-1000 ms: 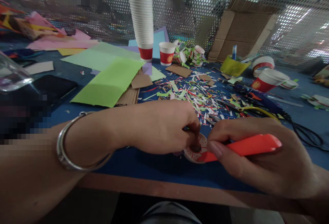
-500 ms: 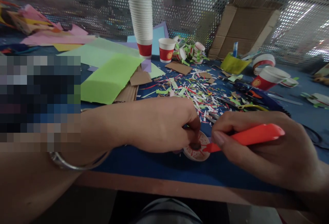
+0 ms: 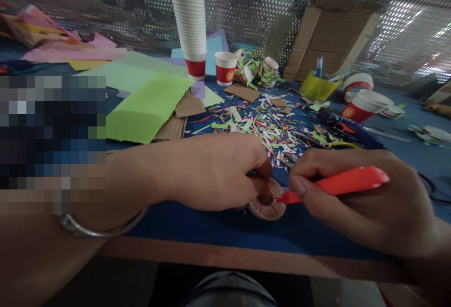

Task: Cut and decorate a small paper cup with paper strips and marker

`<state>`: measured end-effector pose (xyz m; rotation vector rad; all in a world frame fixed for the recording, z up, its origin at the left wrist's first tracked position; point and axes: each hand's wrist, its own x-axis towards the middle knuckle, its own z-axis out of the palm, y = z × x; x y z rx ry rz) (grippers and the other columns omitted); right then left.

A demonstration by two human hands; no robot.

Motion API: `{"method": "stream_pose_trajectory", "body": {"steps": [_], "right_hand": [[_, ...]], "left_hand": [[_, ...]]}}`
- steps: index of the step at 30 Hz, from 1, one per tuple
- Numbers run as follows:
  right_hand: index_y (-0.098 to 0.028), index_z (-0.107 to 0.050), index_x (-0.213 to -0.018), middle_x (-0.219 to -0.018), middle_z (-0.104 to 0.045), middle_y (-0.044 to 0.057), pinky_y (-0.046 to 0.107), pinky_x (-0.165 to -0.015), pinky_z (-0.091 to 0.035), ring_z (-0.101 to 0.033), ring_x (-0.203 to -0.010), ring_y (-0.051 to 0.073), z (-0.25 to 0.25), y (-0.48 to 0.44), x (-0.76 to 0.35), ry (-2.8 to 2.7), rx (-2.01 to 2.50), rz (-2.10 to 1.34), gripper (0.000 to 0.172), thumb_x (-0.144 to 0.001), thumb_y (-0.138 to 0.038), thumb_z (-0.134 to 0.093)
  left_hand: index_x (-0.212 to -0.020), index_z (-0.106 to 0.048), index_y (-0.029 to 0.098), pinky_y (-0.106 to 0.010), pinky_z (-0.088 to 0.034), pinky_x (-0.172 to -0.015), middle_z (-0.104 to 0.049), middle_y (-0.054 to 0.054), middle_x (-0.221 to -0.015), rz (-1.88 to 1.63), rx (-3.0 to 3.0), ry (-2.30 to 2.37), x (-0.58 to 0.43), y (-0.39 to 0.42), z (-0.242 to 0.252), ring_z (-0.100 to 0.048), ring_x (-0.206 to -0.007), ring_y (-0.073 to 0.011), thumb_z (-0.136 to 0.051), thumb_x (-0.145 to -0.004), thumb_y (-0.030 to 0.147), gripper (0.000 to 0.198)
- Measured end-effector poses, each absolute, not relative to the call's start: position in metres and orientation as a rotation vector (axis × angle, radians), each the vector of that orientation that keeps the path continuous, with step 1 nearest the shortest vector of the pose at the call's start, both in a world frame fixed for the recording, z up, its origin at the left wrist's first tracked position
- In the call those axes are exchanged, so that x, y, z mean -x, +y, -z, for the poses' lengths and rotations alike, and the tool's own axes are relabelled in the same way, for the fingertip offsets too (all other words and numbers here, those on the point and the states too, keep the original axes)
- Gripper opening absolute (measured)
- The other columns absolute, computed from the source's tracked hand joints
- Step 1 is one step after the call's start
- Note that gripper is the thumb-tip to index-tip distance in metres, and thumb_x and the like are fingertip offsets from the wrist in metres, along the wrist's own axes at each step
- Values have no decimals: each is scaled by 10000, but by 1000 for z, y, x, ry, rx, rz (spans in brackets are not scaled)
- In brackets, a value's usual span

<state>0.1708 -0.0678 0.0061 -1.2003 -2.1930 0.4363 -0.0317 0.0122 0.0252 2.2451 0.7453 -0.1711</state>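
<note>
Near the table's front edge is a small round paper cup base, its white inside marked with red lines and dots and a dark spot at the middle. My left hand is closed in a pinch on it, fingertips reaching inside and hiding its left part. In my right hand is a red marker, gripped like a pen. Its tip meets, or nearly meets, the right side of the cup base's inner face.
Paper scraps litter the blue table beyond my hands. Behind them stand a tall cup stack, a single paper cup and small cut cups. Green paper lies left; a tipped cup and a yellow holder are right.
The whole view has shifted slightly. My left hand keeps its pinch on the cup base, and the marker in my right hand stays at its right side.
</note>
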Motion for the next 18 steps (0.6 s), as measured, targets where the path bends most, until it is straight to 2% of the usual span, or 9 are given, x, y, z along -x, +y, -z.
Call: {"method": "stream_pose_trajectory", "body": {"steps": [5,18], "right_hand": [[-214,-595,-662,-588,-670,-25,221,-449,-393,-558,-468,84,-5,-67,-171,-2195,1204,-415,245,-905,-190,-570],[-201,-596,-662,-547,-608,-42,210,-428,-355,-482,-446,64,-3,-68,-171,-2196,1179,-434,258,-918,-185,-566]], "left_hand": [[-919,-809,277,-210,-446,-581,-786,52,-791,163,-2254,749,33,12,-27,-689,-678,-117,-559,-853,205,268],[-917,-814,305,-233,-435,-566,-787,53,-806,155,-2287,754,32,10,-25,-690,-692,-130,-554,-843,198,291]]}}
